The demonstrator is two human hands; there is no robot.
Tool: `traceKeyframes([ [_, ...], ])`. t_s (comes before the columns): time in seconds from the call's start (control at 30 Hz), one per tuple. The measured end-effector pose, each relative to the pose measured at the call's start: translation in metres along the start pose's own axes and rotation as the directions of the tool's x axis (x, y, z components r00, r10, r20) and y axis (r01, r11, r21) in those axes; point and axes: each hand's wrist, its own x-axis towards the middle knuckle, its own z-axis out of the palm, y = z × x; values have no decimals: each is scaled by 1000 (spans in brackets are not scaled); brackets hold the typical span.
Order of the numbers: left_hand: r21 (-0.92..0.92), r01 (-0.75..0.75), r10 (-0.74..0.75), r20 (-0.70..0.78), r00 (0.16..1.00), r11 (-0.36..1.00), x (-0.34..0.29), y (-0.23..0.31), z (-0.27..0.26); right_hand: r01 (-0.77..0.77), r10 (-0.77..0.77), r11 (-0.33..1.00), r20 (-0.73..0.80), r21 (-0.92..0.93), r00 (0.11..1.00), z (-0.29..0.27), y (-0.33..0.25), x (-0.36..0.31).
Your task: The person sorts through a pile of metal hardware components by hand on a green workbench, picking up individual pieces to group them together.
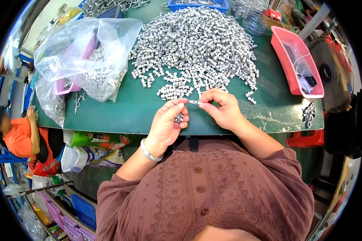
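Green counter (136, 110) covered with small metal parts.
A large silver heap (195, 44) lies mid-counter; clear plastic bag (88, 56) left of it, pink tray (295, 60) right.

Bright, even daylight — soft shadows only. Glare whitens the clear plastic bag (84, 38) near the tabletop's (140, 108) left edge. Fisheye bends the edges — black corners; focus sharp centrally.

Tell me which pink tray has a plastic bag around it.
The left pink tray, inside the clear bag with metal parts. The right pink tray lies bare at the table's far edge.
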Motion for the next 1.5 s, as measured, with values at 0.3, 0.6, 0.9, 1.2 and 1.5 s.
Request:
traceKeyframes([
  [0.3, 83, -110, 98, 135, 986, 990, -15, 3, 19, -250, 198, 719, 153, 648, 968, 3, 2, -3],
  [0.6, 174, -218, 191, 159, 969, 960, -15, -1, 25, -277, 242, 676, 149, 682, 959, 5, -5, -5],
  [0.9, -1, -145, 145, 106, 984, 989, -9, -1, 14, -133, 113, 938, 79, 319, 990, -4, -10, 0],
  [1.2, -211, -1, 40, 179, 983, 978, -3, 0, 2, 116, -83, 855, 87, -506, 993, -18, 5, 17],
  [1.5, -309, 86, -16, 221, 975, 947, -1, 1, -2, 154, -49, 682, 165, -715, 985, -10, 10, 20],
])
